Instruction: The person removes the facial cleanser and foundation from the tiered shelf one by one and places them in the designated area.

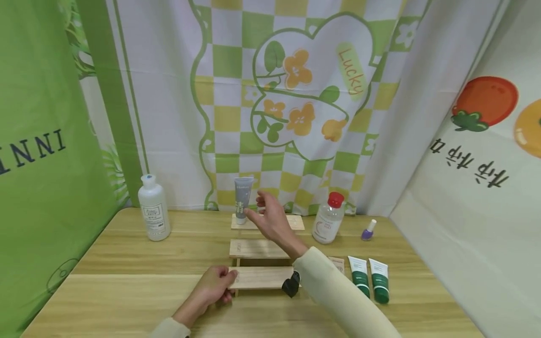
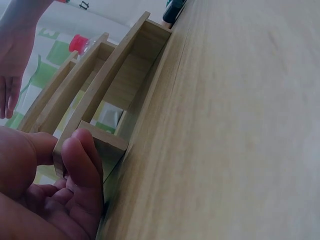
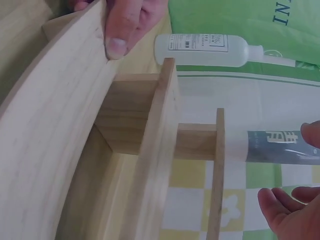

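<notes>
A three-step wooden display stand (image 1: pixel 264 277) sits on the table, and my left hand (image 1: pixel 211 285) pinches the left end of its lowest, front step between thumb and fingers. On the top step a grey squeeze tube (image 1: pixel 243 197) with white lettering stands upright on its white cap, at the left end. My right hand (image 1: pixel 274 219) is just right of this tube, thumb and fingers spread apart. In the right wrist view the thumb overlaps the edge of the tube (image 3: pixel 280 147), while the fingers are off to one side; whether the thumb touches it I cannot tell.
A white bottle (image 1: pixel 154 209) stands at the back left. Right of the stand are a clear bottle with a red cap (image 1: pixel 328 220) and a purple nail polish bottle (image 1: pixel 368 231). Two green-and-white tubes (image 1: pixel 379 281) lie nearer, beside a partly hidden beige item (image 1: pixel 338 264). A patterned curtain (image 1: pixel 230 94) hangs behind.
</notes>
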Motion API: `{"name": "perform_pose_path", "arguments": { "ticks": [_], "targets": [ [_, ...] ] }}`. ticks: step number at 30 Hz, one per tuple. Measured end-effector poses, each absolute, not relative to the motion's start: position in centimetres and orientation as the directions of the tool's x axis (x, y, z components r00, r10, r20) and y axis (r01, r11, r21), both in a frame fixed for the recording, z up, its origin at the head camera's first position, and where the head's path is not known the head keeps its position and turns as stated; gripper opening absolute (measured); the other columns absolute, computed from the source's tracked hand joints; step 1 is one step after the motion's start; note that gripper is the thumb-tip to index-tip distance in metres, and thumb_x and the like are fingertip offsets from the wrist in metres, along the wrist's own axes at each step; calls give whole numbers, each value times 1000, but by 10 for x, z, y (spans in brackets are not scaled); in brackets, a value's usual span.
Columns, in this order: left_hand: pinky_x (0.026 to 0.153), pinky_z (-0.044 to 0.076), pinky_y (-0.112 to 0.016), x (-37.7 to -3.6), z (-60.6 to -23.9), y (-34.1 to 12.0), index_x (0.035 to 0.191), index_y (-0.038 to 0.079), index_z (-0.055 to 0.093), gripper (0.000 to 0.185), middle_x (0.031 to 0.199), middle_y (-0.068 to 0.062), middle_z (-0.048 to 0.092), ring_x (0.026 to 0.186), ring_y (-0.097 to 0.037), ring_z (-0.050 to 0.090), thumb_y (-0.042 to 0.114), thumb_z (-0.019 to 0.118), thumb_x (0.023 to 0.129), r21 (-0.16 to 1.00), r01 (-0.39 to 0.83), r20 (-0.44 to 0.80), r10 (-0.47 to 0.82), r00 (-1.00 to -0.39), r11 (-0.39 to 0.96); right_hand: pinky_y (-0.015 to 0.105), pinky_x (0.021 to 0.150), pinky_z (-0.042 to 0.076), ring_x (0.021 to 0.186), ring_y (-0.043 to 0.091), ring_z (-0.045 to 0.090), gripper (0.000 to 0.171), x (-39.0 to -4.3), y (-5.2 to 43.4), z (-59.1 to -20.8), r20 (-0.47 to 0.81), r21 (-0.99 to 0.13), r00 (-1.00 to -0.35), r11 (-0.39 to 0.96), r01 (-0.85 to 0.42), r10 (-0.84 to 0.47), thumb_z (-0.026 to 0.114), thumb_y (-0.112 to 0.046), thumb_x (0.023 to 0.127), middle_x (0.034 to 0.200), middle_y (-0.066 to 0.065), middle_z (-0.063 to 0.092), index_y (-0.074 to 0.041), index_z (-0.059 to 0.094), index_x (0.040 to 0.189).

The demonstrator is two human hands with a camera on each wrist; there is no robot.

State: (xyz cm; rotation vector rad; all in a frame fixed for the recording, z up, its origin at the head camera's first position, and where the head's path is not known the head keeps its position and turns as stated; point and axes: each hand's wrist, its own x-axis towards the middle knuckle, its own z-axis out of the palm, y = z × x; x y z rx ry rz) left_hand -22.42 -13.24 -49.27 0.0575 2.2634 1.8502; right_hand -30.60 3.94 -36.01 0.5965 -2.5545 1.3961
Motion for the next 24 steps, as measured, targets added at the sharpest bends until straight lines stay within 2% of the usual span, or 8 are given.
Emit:
{"name": "perform_pose_path", "arguments": {
  "ticks": [9, 16, 24],
  "targets": [
    [45, 50, -21, -223, -491, -135, 76, 8, 47, 29, 66, -6, 59, 48, -9, 56, 23, 56, 99, 977, -105, -138, 173, -975, 187, 36, 88, 54, 108, 27, 59, 53, -312, 27, -372, 374, -743, -880, 473, -473, -292, 63, -21, 97, 118, 17, 59, 3, 44, 139],
    [46, 50, -22, -222, -489, -135, 77, 6, 49, 29, 66, -5, 59, 49, -10, 56, 23, 56, 99, 977, -98, -133, 178, -975, 191, 31, 82, 55, 101, 21, 62, 38, -313, 19, -376, 425, -725, -858, 460, -513, -289, 61, -19, 98, 111, 10, 64, -3, 51, 130],
    [45, 50, -21, -223, -489, -133, 77, 6, 50, 29, 65, -5, 58, 48, -10, 56, 22, 56, 100, 976, -99, -135, 183, -974, 192, 31, 80, 55, 97, 18, 63, 30, -314, 17, -382, 448, -711, -860, 485, -509, -245, 60, -19, 99, 109, 8, 65, -6, 53, 125]
  ]
}}
